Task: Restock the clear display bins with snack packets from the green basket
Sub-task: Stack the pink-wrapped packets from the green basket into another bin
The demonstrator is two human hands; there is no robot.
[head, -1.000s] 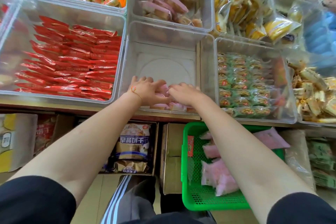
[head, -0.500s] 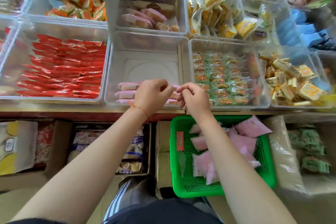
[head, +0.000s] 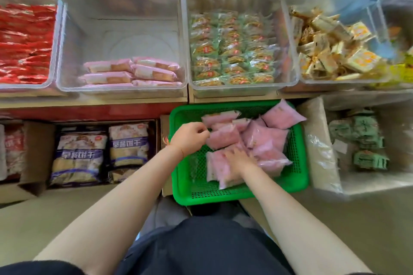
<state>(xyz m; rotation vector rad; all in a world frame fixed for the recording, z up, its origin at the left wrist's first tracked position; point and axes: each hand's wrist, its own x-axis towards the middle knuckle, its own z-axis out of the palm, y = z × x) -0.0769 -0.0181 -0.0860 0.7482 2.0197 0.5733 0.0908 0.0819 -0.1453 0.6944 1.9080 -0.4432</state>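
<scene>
While both my hands are down in the basket point(head: 299, 176), the head view shows the following. Left hand point(head: 190, 138): fingers curled, tips at the edge of a pink packet point(head: 222, 138) near the basket's middle; they seem to pinch its corner, but blur keeps me from being sure. Right hand point(head: 240, 158): fingers spread flat, pressing on the packets at the near side of the pile; not gripping anything that I can see.

Basket: green, mesh-walled, sitting below the counter point(head: 93, 101) edge, just right of centre. It holds a loose heap of pink packets, one tilted up against the far right corner point(head: 282, 115).

Middle bin point(head: 67, 51): clear, on the counter directly above and left of the basket. Pink packets point(head: 131, 71) lie in two short stacks along its near wall; the back part of its floor is bare.

Neighbouring bins: red packets point(head: 24, 44) to the left; green packets point(head: 232, 49) in rows to the right; further right, a jumble of yellow-and-tan packets point(head: 330, 49). More bins sit behind, contents blurred.

Below the counter, left of the basket: an open cardboard box point(head: 38, 140) with large biscuit bags point(head: 78, 156). Right of the basket: a clear tub point(head: 380, 185) holding green packs point(head: 359, 138).
</scene>
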